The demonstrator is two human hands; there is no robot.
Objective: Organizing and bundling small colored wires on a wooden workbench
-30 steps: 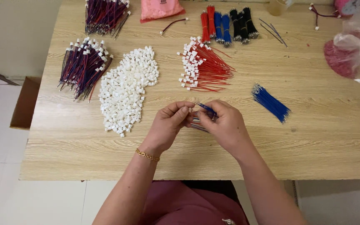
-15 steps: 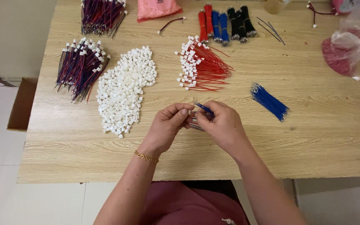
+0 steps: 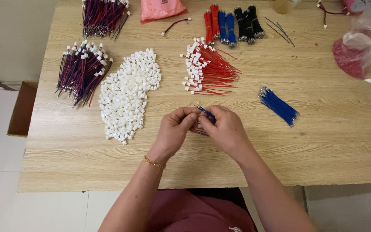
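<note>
Two hands [image 3: 202,129], thin blue wire [image 3: 205,113] (pinched)

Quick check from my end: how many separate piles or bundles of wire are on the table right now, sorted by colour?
Red, loose with white plugs: 1
Red, tied: 2
Blue, loose: 1
Blue, tied: 2
Black, tied: 3, as far as I can tell
Mixed red and blue heaps: 2
Total: 11, not counting the wires in the hands.

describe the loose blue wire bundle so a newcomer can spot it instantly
Start at the wooden table and look just right of the right hand. The blue wire bundle lies there alone, slanting. Unlike the red wires, it carries no white connectors.
</note>
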